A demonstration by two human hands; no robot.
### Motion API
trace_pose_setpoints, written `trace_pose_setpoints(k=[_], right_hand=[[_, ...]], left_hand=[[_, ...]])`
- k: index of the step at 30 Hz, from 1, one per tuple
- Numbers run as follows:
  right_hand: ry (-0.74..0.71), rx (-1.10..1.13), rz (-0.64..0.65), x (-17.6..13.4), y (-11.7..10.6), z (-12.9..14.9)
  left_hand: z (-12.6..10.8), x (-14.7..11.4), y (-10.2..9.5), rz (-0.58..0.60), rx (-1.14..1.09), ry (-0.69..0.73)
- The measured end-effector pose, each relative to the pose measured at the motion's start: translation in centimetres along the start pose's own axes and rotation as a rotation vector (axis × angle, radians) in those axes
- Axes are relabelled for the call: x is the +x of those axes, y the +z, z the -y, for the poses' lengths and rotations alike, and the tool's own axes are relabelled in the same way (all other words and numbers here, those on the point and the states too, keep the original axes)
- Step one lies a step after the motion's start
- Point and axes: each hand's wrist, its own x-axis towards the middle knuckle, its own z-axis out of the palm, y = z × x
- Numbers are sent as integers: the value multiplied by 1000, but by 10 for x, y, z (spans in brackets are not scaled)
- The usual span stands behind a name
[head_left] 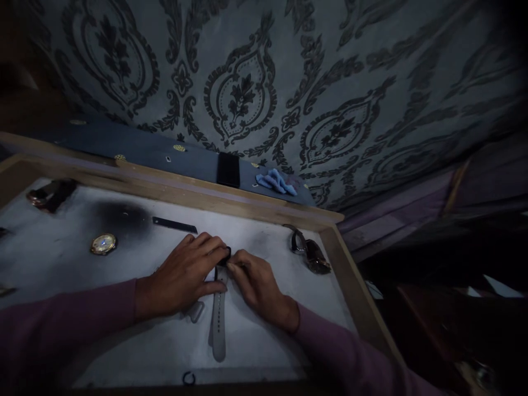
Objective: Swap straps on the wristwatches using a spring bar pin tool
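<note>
Two bare hands are meeting over a wristwatch with a pale grey strap [219, 330], which is lying in the middle of a wooden-rimmed tray [198, 192]. The left hand [181, 275] is gripping its dark case [224, 256], fingers curling over the top and thumb pressing across the strap. The right hand [258, 283] is pinching thumb and fingertips together at the case's edge; I cannot tell what is sitting between them. Behind the left hand a flat dark strip [174, 224] is lying, and a gold-rimmed watch head [103, 243] is resting farther left.
</note>
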Motion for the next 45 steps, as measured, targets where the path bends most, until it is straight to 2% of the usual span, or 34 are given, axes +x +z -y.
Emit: trace_pose_setpoints(k=[5,7,12,15,19,24,26,33,35,38,41,45], right_hand=[[391,469,-136,3,-4,-3],[446,587,-154,7,-6,-5],[550,785,-103,13,-12,-9],[617,811,-99,13,-13,-9],[548,595,-73,12,-13,-6],[469,242,114,10,-13,1],[456,199,132,9,-14,3],[473,564,22,5,-8,1],[476,617,-12,5,-5,3],[511,715,-52,7,-4,8],[541,814,-45,9,-6,12],[586,904,-11,11,-10,14]], left_hand=[[-1,0,-3,38,-13,-27],[0,0,-3,36,-31,-35],[0,0,-5,40,-137,-30],[-3,2,-8,55,-201,-44],[-3,2,-5,15,-277,-36],[2,2,2,-10,-317,-95],[-1,3,0,-5,-318,-136],[-13,7,-9,130,-253,-329],[-10,9,-8,138,-347,-376],[-5,14,-9,161,-603,-396],[-2,16,-15,197,-802,-376],[1,14,-23,226,-922,-318]])
